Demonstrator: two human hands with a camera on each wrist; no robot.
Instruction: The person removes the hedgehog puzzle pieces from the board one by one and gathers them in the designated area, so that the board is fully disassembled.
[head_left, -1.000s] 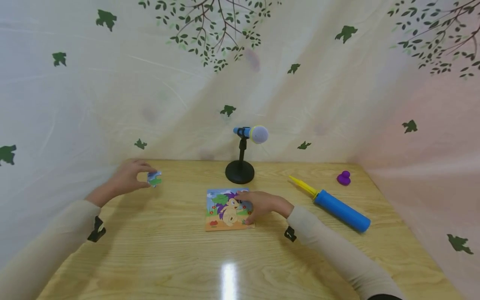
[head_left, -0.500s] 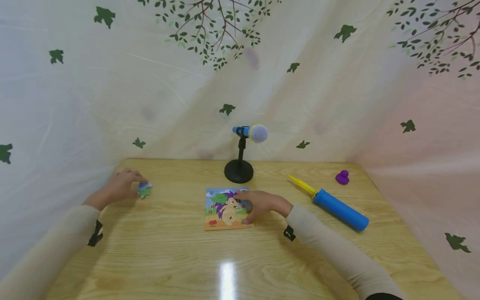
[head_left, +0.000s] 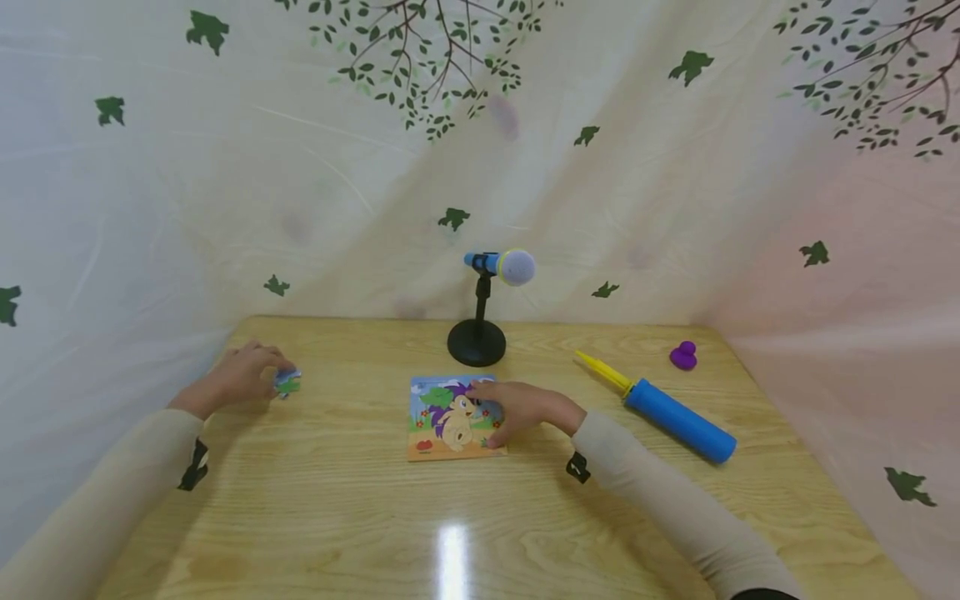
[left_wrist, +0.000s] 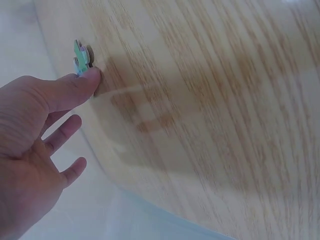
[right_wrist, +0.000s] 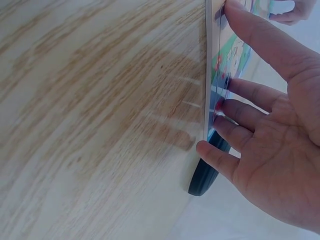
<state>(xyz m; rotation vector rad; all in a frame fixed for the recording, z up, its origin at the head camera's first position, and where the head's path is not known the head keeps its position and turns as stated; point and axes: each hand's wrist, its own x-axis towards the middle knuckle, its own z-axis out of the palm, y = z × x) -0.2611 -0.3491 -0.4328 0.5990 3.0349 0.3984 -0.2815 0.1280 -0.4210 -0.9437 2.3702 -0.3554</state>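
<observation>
At the table's far left, my left hand (head_left: 242,379) pinches a small jigsaw piece (head_left: 288,382) between thumb and fingertips. The piece is blue and green; in the left wrist view it is seen nearly edge-on, close to the wood, with the other fingers held off it. A square picture puzzle (head_left: 442,421) showing a purple-haired hedgehog lies flat in the middle of the table. Across its right side rests my right hand (head_left: 523,408), fingers spread and fingertips on the picture. The right wrist view (right_wrist: 280,115) has the thumb and fingers laid along the board's surface.
Behind the puzzle stands a toy microphone (head_left: 501,267) on a round black base (head_left: 477,342). A blue hand pump (head_left: 681,421) with a yellow nozzle lies to the right, and a small purple knob-shaped object (head_left: 683,356) sits near the back right corner. A printed curtain (head_left: 360,250) encloses the table.
My left hand has shifted left and slightly nearer with the jigsaw piece still pinched, then barely moved in the last half second. My right hand keeps its place on the puzzle.
</observation>
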